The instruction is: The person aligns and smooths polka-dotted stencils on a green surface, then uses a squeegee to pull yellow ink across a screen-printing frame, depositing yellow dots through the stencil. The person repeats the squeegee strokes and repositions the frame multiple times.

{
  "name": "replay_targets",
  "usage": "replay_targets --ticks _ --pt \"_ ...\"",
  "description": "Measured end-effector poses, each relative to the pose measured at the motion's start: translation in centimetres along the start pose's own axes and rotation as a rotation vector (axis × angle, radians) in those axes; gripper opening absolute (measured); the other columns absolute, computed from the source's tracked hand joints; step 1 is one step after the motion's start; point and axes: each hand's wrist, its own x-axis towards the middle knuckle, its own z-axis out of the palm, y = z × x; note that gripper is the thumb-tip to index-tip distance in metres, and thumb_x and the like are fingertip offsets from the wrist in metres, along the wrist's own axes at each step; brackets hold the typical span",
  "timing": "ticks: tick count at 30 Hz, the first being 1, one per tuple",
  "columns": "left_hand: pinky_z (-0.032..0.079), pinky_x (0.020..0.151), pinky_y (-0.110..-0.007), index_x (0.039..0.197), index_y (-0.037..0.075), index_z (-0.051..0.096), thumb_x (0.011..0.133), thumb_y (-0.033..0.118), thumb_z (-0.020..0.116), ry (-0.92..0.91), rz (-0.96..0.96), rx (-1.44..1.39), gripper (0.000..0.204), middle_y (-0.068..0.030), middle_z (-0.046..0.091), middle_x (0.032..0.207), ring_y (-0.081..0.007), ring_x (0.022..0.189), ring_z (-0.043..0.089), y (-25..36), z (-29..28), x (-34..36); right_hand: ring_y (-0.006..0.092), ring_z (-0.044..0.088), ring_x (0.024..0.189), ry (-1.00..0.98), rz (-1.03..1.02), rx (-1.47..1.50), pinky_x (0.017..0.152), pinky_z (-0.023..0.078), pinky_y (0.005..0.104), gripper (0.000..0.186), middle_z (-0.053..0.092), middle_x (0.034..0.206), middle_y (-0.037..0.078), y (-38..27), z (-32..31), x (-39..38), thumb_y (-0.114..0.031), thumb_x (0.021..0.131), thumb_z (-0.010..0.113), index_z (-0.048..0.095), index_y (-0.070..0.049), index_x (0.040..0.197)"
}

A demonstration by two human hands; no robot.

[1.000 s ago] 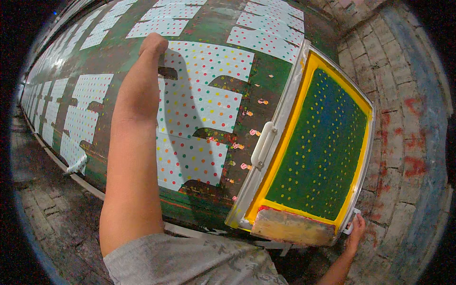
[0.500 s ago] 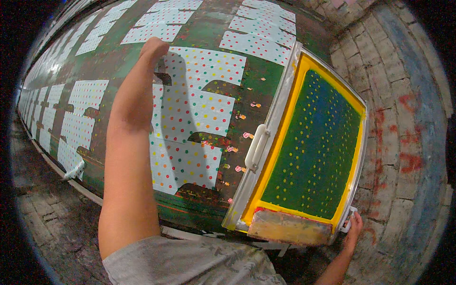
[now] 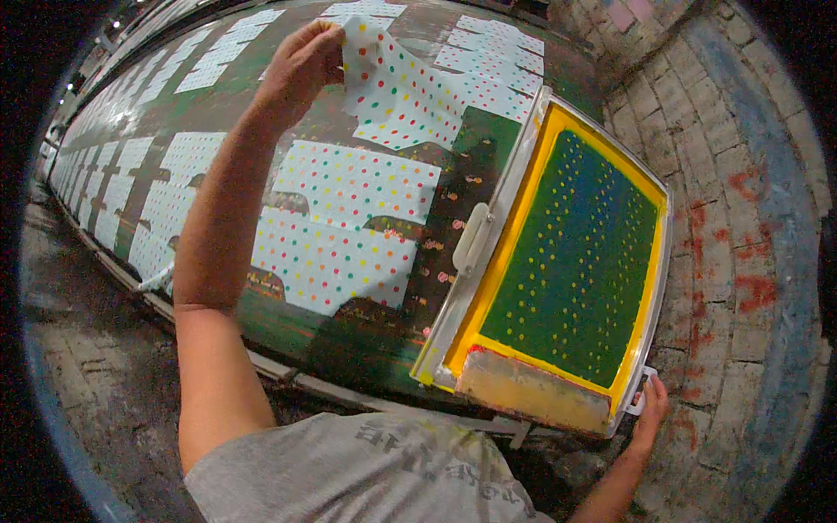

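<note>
Far out over the table, my left hand (image 3: 307,65) pinches the corner of a white cloth piece (image 3: 405,91) with coloured dots. That corner is raised and the piece droops toward the table. Two more dotted cloth pieces (image 3: 336,261) lie flat just nearer to me. My right hand (image 3: 649,410) has its fingers wrapped round a white handle (image 3: 642,390) on the near right side of a screen-printing frame (image 3: 464,301). The frame has a green dotted mesh (image 3: 571,270) edged in yellow, and a second white handle (image 3: 472,240) on its left side.
A stained flat blade (image 3: 534,392) rests along the frame's near end. Several rows of dotted cloth pieces (image 3: 179,179) cover the long green-brown table (image 3: 488,144). A metal rail (image 3: 349,397) runs along its near edge. Grey paving with red marks (image 3: 724,288) borders the right side.
My left hand has risen and moved slightly right and away, lifting the far cloth piece's corner off the table. My right hand stays on the frame's handle; the view has shifted slightly.
</note>
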Motion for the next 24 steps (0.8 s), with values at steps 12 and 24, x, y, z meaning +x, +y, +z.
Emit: replay_targets --ticks 12,24 --pt "0.064 0.07 -0.039 0.118 0.006 0.068 0.113 0.031 0.062 -0.011 -0.071 -0.046 0.026 -0.007 0.074 0.098 -0.0207 0.081 0.075 14.6 2.4 -12.2 0.0088 0.064 0.074 -0.152 -0.05 0.054 0.062 0.054 0.0269 0.043 0.072 0.111 0.002 3.5 -0.9 3.9 -0.009 0.105 0.072 0.064 -0.005 0.147" --pt "0.06 0.102 -0.034 0.136 -0.002 0.067 0.109 0.007 0.065 0.01 0.0 0.162 0.029 -0.012 0.075 0.127 -0.0213 0.115 0.073 16.4 1.9 -25.2 0.0094 0.065 0.077 -0.273 -0.111 0.134 0.062 0.055 0.0265 0.044 0.071 0.114 0.003 1.5 -0.9 2.3 -0.006 0.106 0.07 0.061 -0.002 0.149"
